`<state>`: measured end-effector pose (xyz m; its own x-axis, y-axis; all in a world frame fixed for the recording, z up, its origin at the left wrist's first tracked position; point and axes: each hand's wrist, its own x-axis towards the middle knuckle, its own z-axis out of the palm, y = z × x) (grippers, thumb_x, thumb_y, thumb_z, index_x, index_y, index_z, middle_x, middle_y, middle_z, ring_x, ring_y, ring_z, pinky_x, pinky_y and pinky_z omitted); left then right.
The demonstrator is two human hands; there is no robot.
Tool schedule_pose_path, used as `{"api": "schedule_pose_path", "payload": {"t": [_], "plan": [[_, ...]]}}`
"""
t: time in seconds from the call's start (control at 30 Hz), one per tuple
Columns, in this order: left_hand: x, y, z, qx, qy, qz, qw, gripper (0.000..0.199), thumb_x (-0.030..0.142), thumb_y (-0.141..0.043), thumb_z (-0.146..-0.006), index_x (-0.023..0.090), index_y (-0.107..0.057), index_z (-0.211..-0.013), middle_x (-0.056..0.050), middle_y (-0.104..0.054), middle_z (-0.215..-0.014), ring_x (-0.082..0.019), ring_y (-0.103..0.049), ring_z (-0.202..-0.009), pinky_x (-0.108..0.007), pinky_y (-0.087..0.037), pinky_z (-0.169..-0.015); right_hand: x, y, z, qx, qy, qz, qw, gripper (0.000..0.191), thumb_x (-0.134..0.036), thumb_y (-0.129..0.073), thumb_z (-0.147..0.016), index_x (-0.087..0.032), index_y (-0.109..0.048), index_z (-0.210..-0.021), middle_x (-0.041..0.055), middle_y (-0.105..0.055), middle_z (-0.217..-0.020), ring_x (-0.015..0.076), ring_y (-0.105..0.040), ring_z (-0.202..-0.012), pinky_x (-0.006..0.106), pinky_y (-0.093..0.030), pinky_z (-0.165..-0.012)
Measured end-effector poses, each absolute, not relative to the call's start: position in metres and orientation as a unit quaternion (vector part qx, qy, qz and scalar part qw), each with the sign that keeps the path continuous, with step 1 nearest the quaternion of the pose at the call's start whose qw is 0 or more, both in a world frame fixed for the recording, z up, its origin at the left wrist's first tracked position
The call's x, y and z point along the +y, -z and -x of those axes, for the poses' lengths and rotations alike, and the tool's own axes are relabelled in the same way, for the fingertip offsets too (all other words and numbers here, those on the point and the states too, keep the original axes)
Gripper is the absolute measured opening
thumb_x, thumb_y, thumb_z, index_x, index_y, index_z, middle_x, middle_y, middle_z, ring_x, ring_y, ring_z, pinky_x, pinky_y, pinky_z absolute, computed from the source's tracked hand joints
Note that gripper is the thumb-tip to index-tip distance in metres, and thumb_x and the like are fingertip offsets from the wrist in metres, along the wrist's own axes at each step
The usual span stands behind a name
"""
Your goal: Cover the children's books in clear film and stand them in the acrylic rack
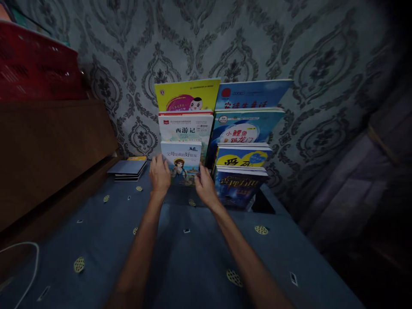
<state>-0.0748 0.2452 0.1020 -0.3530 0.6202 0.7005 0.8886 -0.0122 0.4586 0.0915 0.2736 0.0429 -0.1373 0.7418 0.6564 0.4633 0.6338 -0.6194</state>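
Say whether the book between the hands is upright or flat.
Upright: the book shows its cover, title uppermost, between left hand and right hand.

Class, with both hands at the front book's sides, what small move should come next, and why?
Perhaps ease the front book gently back toward the white book behind: the left hand and right hand flank its side edges, well placed to guide it.

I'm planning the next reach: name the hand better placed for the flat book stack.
Probably the left hand, nearer the flat, grey-topped stack of books; the right hand is at the right edge of the small pale-blue paperback.
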Motion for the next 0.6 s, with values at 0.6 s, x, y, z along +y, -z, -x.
{"api": "schedule_pose_path", "payload": {"t": [0.6], "plan": [[0.25, -0.102, 0.106, -0.6, 0.506, 0.616, 0.064, 0.029, 0.03, -0.044, -0.097, 0.017, -0.06, -0.117, -0.012, -0.066, -0.11, -0.026, -0.062, -0.106, -0.04, -0.049, -0.095, 0.273, -0.056, -0.109, -0.764, -0.116, 0.41, 0.484, 0.048, -0.024, -0.039, -0.093, -0.018, -0.057, -0.137, 0.0155, -0.065, -0.13, 0.0321, -0.059, -0.123, 0.054, -0.047, -0.108]]}}
